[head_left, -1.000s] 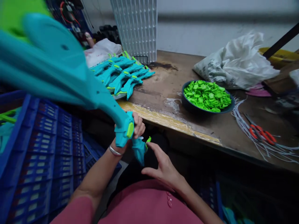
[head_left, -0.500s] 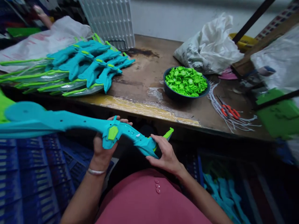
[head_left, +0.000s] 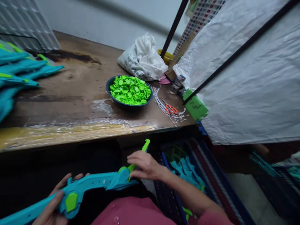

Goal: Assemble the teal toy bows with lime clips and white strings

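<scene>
A: Hands, quick?
B: Left hand (head_left: 55, 203) at 7 o'clock, wrapped around the teal toy sword (head_left: 93, 184) near its green hexagon piece (head_left: 71, 201), thumb on top. Right hand (head_left: 145, 165) near 6 o'clock, fingers curled down over the handle end, gripping it beside the green hook tip (head_left: 145, 146).

A: Where is the sword?
B: Low in the frame, lying roughly level across the lap above the pink shirt (head_left: 133, 214), running from 8 o'clock toward centre bottom, below the table edge (head_left: 70, 132).

A: On the table?
B: Dark bowl (head_left: 112, 95) of green plastic pieces (head_left: 130, 89) near centre. Orange-handled scissors (head_left: 171, 109) on white cords (head_left: 164, 104) just at its 3 o'clock. White bag (head_left: 142, 59) at its 12 o'clock. Stack of teal swords (head_left: 16, 72) at 9 o'clock, well apart from the bowl.

A: Right side?
B: Big white woven sack (head_left: 246, 78) at 2 o'clock, green block (head_left: 195, 107) at its lower corner. Blue crate (head_left: 168, 193) with teal parts (head_left: 187, 172) at 5 o'clock, just beside the right forearm.
</scene>
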